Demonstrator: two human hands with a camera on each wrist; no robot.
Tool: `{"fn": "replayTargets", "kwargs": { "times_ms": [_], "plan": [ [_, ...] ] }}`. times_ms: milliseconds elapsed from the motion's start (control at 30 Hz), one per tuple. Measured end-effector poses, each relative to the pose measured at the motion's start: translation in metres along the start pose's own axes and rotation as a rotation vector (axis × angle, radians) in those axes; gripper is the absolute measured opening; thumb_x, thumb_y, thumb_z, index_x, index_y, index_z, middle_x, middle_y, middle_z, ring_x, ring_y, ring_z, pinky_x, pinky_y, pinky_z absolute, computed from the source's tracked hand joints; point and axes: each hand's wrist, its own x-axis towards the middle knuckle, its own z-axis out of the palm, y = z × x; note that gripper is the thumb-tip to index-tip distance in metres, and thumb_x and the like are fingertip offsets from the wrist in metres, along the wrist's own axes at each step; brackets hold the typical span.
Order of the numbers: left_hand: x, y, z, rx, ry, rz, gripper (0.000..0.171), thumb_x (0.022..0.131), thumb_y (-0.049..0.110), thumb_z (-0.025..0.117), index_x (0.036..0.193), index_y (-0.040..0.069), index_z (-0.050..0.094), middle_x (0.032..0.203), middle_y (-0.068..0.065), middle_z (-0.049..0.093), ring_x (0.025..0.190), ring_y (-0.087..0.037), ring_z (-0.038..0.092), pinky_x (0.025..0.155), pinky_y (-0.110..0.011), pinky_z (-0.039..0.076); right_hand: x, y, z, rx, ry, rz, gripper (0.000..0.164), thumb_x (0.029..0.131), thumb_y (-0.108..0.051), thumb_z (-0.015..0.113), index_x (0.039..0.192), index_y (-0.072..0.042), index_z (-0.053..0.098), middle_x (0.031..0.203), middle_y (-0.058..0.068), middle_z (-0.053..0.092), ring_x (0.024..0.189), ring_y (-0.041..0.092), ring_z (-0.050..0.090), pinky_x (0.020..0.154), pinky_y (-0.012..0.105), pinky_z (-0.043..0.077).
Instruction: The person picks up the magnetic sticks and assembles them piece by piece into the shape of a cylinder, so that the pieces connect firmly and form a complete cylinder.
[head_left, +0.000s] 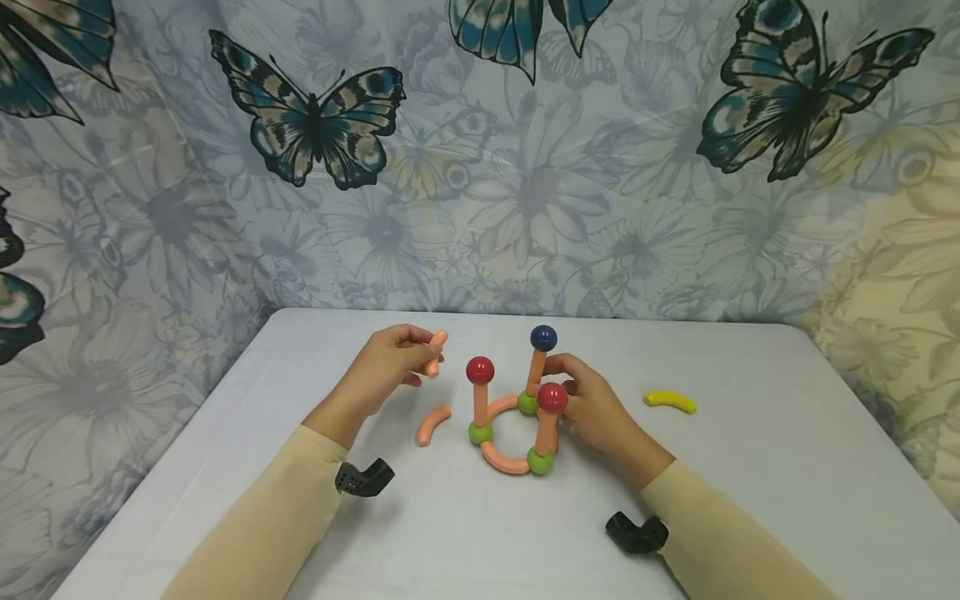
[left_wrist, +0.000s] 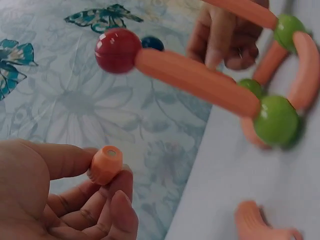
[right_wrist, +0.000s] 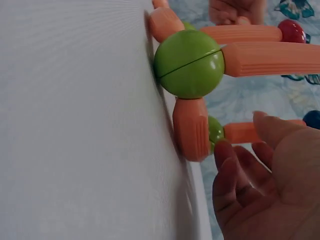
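My left hand (head_left: 386, 367) pinches a short orange stick (head_left: 436, 354) between thumb and fingers. In the left wrist view, a small metal disc shows on the end of that stick (left_wrist: 106, 165). To its right stands a toy structure: a ring of curved orange pieces (head_left: 505, 463) and green balls (head_left: 480, 432), with upright orange sticks. Red balls (head_left: 480, 370) top two of the sticks, a dark blue ball (head_left: 543, 337) the third. My right hand (head_left: 596, 404) is at the structure's right side, fingers loosely bent beside the blue-topped stick (right_wrist: 241, 132).
A loose curved orange piece (head_left: 432, 425) lies left of the ring. Farther right lies a curved yellow piece (head_left: 670, 402). Both are on the white table (head_left: 480, 550), with a butterfly-patterned cloth (head_left: 540, 200) behind. Black devices (head_left: 365, 478) sit at both wrists.
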Motion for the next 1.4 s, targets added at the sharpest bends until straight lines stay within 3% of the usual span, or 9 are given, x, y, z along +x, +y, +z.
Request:
{"fn": "replayTargets", "kwargs": {
  "times_ms": [167, 367, 633, 900, 1133, 1400],
  "plan": [
    [0.01, 0.023, 0.013, -0.06, -0.034, 0.015, 0.04, 0.104, 0.036, 0.078, 0.127, 0.005, 0.068, 0.1, -0.016, 0.074, 0.102, -0.031, 0.071, 0.088, -0.043, 0.054, 0.004, -0.001, 0.004, -0.026, 0.024, -0.044, 0.023, 0.105, -0.017, 0.076, 0.127, -0.01, 0.07, 0.123, 0.01, 0.068, 0.087, 0.026, 0.063, 0.068, 0.034, 0.054],
    [0.021, 0.039, 0.029, -0.082, -0.062, -0.009, 0.036, 0.103, 0.033, 0.079, 0.126, 0.006, 0.07, 0.097, -0.012, 0.073, 0.097, -0.027, 0.07, 0.089, -0.044, 0.054, 0.006, -0.005, 0.007, -0.067, 0.042, -0.062, 0.021, 0.106, -0.016, 0.075, 0.125, -0.01, 0.071, 0.12, 0.009, 0.069, 0.088, 0.025, 0.061, 0.079, 0.039, 0.052],
    [0.029, 0.052, 0.044, -0.041, -0.125, -0.003, 0.034, 0.103, 0.027, 0.078, 0.129, 0.007, 0.07, 0.102, -0.012, 0.074, 0.096, -0.028, 0.072, 0.087, -0.044, 0.055, 0.007, -0.006, 0.007, -0.079, 0.04, -0.055, 0.019, 0.105, -0.016, 0.076, 0.123, -0.011, 0.072, 0.118, 0.008, 0.069, 0.088, 0.026, 0.061, 0.08, 0.041, 0.052],
    [0.03, 0.053, 0.054, -0.026, -0.18, 0.0, 0.028, 0.103, 0.026, 0.079, 0.122, 0.006, 0.074, 0.098, -0.014, 0.073, 0.097, -0.029, 0.072, 0.081, -0.041, 0.056, 0.008, -0.004, 0.007, -0.056, 0.029, -0.062, 0.02, 0.105, -0.015, 0.077, 0.123, -0.01, 0.072, 0.119, 0.009, 0.069, 0.086, 0.026, 0.063, 0.08, 0.042, 0.053],
    [0.028, 0.051, 0.054, -0.025, -0.164, 0.003, 0.026, 0.103, 0.025, 0.078, 0.119, 0.005, 0.078, 0.107, -0.016, 0.074, 0.094, -0.03, 0.071, 0.081, -0.04, 0.059, 0.008, -0.004, 0.008, -0.057, 0.031, -0.062, 0.02, 0.105, -0.016, 0.077, 0.123, -0.01, 0.072, 0.118, 0.009, 0.069, 0.088, 0.026, 0.063, 0.082, 0.043, 0.053],
    [0.025, 0.052, 0.054, -0.02, -0.162, -0.001, 0.022, 0.103, 0.024, 0.078, 0.116, 0.006, 0.081, 0.105, -0.013, 0.076, 0.095, -0.027, 0.068, 0.077, -0.036, 0.059, 0.008, -0.005, 0.008, -0.062, 0.028, -0.056, 0.023, 0.105, -0.018, 0.078, 0.125, -0.01, 0.071, 0.12, 0.009, 0.069, 0.092, 0.026, 0.062, 0.084, 0.043, 0.053]
  ]
}}
